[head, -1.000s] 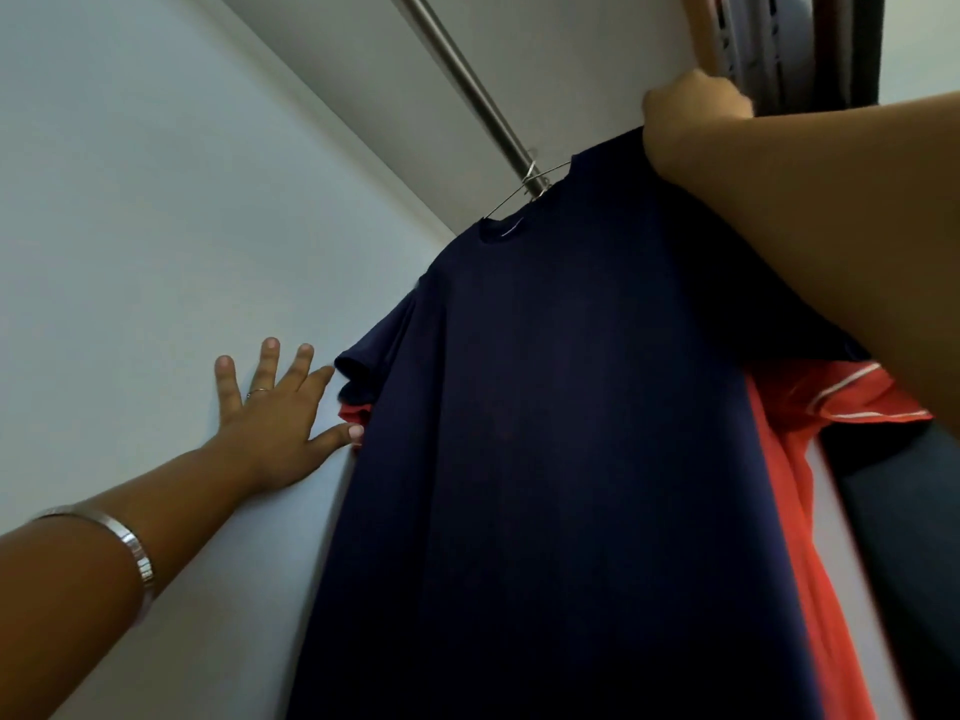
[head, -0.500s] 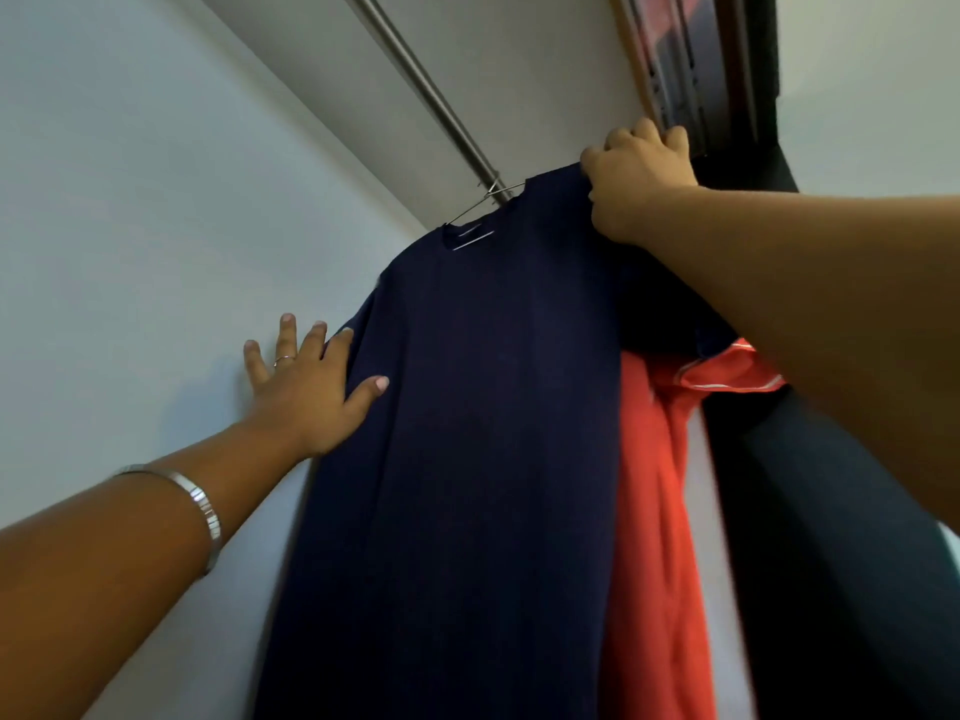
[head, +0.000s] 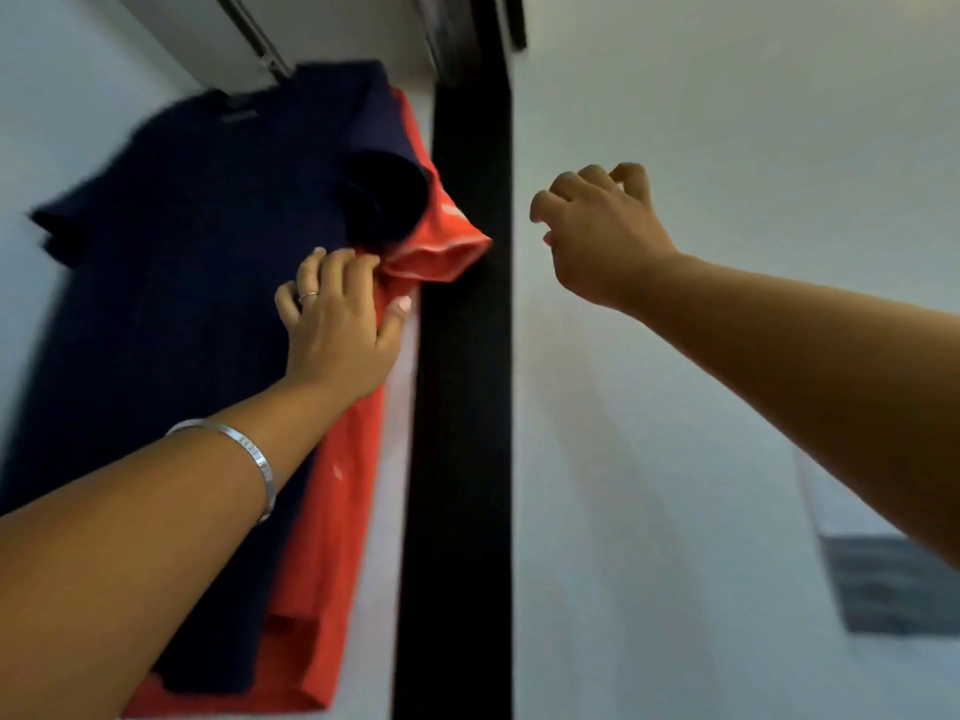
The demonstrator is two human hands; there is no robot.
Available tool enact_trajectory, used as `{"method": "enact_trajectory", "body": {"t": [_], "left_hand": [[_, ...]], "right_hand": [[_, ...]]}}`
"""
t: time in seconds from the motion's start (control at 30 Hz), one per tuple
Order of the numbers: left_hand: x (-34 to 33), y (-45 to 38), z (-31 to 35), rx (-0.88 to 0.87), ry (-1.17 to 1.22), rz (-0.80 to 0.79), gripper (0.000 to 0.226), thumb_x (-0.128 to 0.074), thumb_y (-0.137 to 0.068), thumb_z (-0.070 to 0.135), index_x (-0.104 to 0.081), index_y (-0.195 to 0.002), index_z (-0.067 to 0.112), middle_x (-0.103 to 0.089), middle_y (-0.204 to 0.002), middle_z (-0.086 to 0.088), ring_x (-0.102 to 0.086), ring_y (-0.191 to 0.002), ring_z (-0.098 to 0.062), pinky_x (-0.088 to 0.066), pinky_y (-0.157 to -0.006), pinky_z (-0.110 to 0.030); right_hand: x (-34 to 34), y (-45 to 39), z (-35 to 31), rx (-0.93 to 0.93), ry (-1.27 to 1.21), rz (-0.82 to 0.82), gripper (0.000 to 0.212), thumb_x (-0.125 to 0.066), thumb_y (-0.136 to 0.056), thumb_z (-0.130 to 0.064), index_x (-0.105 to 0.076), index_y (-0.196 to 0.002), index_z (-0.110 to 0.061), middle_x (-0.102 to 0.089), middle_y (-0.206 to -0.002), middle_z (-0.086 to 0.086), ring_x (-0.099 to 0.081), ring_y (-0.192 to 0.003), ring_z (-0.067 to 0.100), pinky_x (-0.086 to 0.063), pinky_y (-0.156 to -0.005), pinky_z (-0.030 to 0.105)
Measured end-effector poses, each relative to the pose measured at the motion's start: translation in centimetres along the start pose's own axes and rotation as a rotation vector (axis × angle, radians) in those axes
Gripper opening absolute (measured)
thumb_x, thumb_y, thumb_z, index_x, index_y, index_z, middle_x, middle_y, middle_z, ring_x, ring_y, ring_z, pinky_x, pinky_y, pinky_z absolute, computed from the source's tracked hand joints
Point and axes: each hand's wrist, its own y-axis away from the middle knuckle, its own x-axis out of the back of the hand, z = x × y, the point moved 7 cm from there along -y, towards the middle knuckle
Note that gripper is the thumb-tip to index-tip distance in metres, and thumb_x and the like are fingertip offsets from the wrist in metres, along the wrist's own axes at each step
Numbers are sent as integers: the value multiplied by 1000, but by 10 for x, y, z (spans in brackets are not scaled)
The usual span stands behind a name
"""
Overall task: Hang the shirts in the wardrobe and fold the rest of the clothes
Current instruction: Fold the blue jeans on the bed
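Note:
A navy blue shirt (head: 187, 262) hangs on a hanger from the metal wardrobe rail (head: 249, 33) at the upper left. Behind it hangs a red shirt (head: 343, 491), whose sleeve sticks out to the right. My left hand (head: 340, 324) rests flat against both shirts near the red sleeve, fingers spread, gripping nothing. My right hand (head: 597, 236) is in the air to the right of the wardrobe frame, fingers loosely curled and empty, apart from the clothes.
A black vertical wardrobe frame (head: 462, 407) stands just right of the shirts. White wardrobe wall (head: 47, 96) lies to the left. A pale wall (head: 727, 122) fills the right side, with a dark grey patch (head: 893, 584) at the lower right.
My right hand has let go of the navy shirt's shoulder and pulled away to the right. My left hand has slid from the shirt's left edge to its right side. The view has turned right.

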Motion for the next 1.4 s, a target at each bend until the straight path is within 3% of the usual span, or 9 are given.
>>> {"method": "enact_trajectory", "body": {"t": [0.27,0.5,0.7,0.87,1.03,1.27,1.4], "left_hand": [[5,140,214,22,486,-263,46,-50,-94,37,-46,-130,9,-43,-138,-12,-29,-135,-36,-23,-102,-50],[81,313,409,64,817,-582,44,-57,-91,32,-49,-126,7,-45,-136,-14,-33,-131,-36,-26,-98,-48],[182,448,538,27,1022,-869,46,-56,-88,33,-50,-124,5,-46,-134,-16,-36,-128,-40,-29,-98,-52],[263,543,603,-88,1110,-1102,44,-63,-88,28,-51,-125,7,-45,-136,-15,-33,-131,-38,-27,-101,-57],[326,626,641,-241,1145,-1333,48,-66,-85,24,-49,-128,9,-40,-143,-12,-28,-137,-35,-27,-104,-58],[356,705,659,-341,1148,-1599,45,-61,-89,29,-45,-129,16,-41,-142,-6,-30,-134,-31,-29,-106,-52],[329,724,665,-256,1135,-1678,42,-62,-89,26,-47,-127,15,-44,-138,-7,-35,-130,-31,-31,-104,-49]], "right_hand": [[103,225,122,-197,84,-376,32,-51,-87,-9,-58,-117,-16,-54,-123,8,-45,-118,31,-21,-102,44],[278,462,203,-443,256,-703,27,-52,-90,-13,-60,-116,-16,-56,-121,6,-49,-115,29,-21,-99,42],[447,641,216,-751,423,-981,27,-56,-87,-14,-62,-113,-18,-58,-115,7,-51,-112,30,-24,-97,45],[560,748,185,-986,546,-1109,23,-60,-75,-13,-65,-97,-17,-61,-99,9,-56,-98,33,-30,-87,44],[628,818,140,-1184,558,-1224,26,-55,-88,-18,-60,-114,-19,-56,-119,4,-48,-115,29,-27,-96,45],[645,877,106,-1341,540,-1391,29,-51,-91,-21,-55,-120,-20,-49,-126,3,-41,-123,26,-23,-101,46],[622,900,110,-1411,486,-1456,34,-52,-91,-23,-51,-125,-22,-47,-131,3,-41,-124,27,-23,-103,47]]}}
